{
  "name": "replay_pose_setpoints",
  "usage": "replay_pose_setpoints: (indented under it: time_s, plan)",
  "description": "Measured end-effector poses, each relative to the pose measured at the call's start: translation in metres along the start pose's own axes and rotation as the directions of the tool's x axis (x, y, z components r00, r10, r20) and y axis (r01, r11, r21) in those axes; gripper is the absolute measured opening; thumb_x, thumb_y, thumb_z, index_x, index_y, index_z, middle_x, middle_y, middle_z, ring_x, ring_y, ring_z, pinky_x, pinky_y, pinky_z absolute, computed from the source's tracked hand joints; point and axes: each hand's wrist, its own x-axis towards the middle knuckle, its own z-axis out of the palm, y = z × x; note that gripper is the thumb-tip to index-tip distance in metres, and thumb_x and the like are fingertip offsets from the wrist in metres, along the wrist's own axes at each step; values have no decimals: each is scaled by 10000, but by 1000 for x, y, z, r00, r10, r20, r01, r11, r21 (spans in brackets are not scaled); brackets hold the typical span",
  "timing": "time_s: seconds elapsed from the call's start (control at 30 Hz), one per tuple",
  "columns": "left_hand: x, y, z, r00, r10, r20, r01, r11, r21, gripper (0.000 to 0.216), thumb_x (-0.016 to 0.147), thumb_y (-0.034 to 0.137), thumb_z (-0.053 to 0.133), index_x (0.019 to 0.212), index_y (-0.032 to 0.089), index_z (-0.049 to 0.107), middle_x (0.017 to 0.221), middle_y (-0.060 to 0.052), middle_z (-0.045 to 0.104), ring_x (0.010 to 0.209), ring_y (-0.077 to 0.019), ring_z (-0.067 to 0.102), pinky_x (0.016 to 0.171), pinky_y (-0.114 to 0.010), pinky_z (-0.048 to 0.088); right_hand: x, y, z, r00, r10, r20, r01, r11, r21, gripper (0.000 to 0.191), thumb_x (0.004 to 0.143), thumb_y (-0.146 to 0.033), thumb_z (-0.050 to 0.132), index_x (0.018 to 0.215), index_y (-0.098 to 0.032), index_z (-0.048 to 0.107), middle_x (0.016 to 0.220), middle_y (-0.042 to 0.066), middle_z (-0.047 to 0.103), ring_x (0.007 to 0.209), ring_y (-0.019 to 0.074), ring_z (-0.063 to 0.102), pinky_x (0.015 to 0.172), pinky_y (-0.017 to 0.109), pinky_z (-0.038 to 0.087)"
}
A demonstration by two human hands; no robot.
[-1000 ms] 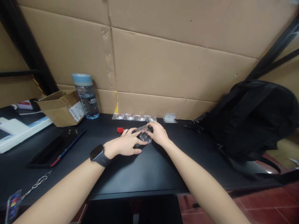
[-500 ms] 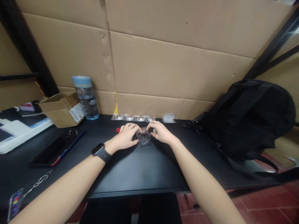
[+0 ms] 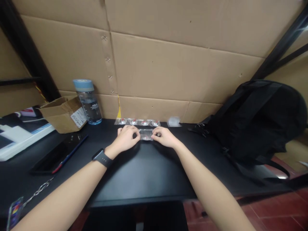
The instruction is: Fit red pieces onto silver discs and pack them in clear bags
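Note:
A small clear plastic bag [image 3: 145, 134] is stretched between my two hands just above the black table, with a bit of red showing low inside it. My left hand [image 3: 128, 137], with a dark watch on the wrist, pinches the bag's left side. On the right side, my right hand [image 3: 164, 136] pinches it between thumb and forefinger. Behind them lies a row of several clear packets [image 3: 139, 122], each with something round and red inside. A stack of empty-looking clear bags [image 3: 173, 121] rests to the right of that row.
A blue-lidded water bottle [image 3: 89, 102] and an open cardboard box [image 3: 64, 114] stand at the back left. In front lies a dark phone [image 3: 60, 154], near a chain with a tag [image 3: 39, 190]. A black backpack [image 3: 260, 122] fills the right. Cardboard panels [image 3: 168, 70] close off the back.
The bag has turned from hanging askew to lying straight between my hands. My left fingers have moved from its top to a pinch at its left side. The red thing by my left hand is now hidden.

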Motion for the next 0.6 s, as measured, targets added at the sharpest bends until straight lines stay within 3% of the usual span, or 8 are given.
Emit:
replay_pose_setpoints:
  time_s: [0.1,0.23,0.3,0.4,0.5,0.6]
  plan:
    - [1,-1,8,996,-67,-63,68,998,16,192,898,395,584,1012,249,637,1147,-76,704,1135,-325,567,948,-497,378,0,1,8,995,82,-59,-88,989,-115,93,887,-293,701,900,-206,729,1020,61,721,920,198,650,876,335,481]
    - [2,0,16,996,20,-84,-17,999,34,270,892,347,594,1144,253,573,1253,-96,645,1189,-324,524,936,-457,390,0,-7,10,990,46,-135,-71,980,-185,415,823,-217,751,1228,-249,670,1277,88,657,1105,245,594,930,385,446]
    - [2,1,17,993,105,-48,-104,994,16,223,926,290,536,1142,267,587,1266,-74,640,1218,-303,510,949,-439,382,-1,-13,9,998,-14,-68,1,982,-188,360,844,-169,711,1188,-279,705,1315,75,654,1204,264,559,972,419,392]
    - [0,2,16,984,170,44,-169,985,-26,225,983,306,466,1163,285,599,1230,-48,669,1222,-284,518,985,-447,358,-2,-20,7,999,-11,46,19,986,-167,172,906,-264,675,1050,-294,764,1249,70,709,1210,292,574,969,466,322]
    - [-3,2,16,980,161,115,-155,986,-57,485,934,446,577,1386,297,478,1233,-68,681,1235,-317,518,1000,-469,349,-3,-22,9,995,53,87,-39,988,-152,266,847,-369,759,1107,-316,742,1180,66,745,1155,306,612,963,478,293]
    - [-4,1,16,985,142,103,-138,990,-42,679,897,388,618,1505,280,334,1226,-86,691,1227,-324,528,995,-463,342,-3,-19,10,991,103,83,-89,983,-158,355,840,-307,752,1189,-330,692,1169,51,757,1131,295,639,969,475,292]
